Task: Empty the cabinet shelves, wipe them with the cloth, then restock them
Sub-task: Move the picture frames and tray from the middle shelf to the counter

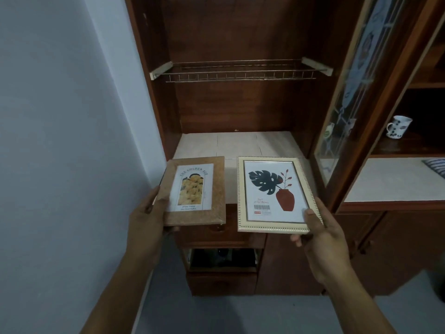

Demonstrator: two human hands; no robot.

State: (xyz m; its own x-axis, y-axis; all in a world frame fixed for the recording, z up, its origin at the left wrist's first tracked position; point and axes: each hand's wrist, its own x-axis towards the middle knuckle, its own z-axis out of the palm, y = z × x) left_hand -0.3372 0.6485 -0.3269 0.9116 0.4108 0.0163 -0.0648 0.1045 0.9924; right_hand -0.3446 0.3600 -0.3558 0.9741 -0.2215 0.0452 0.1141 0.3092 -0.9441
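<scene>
My left hand [147, 213] grips the lower left edge of a brown cork photo frame [216, 189] with a yellow flower print. My right hand [320, 227] grips the lower right corner of a cream beaded photo frame [243, 196] showing a dark leaf in a red vase. Both frames are held face up, side by side, in front of the wooden cabinet [240, 32]. Behind them lies the cabinet's pale tiled shelf [240, 143], bare. Above it hangs a wire rack shelf [240, 71], with nothing on it. No cloth shows near my hands.
The glass cabinet door [349, 97] stands open on the right. A spotted mug [397, 126] sits in the right compartment, and a striped fabric [435, 165] lies on the counter there. A drawer [221, 259] below is pulled open. A pale wall [72, 116] runs along the left.
</scene>
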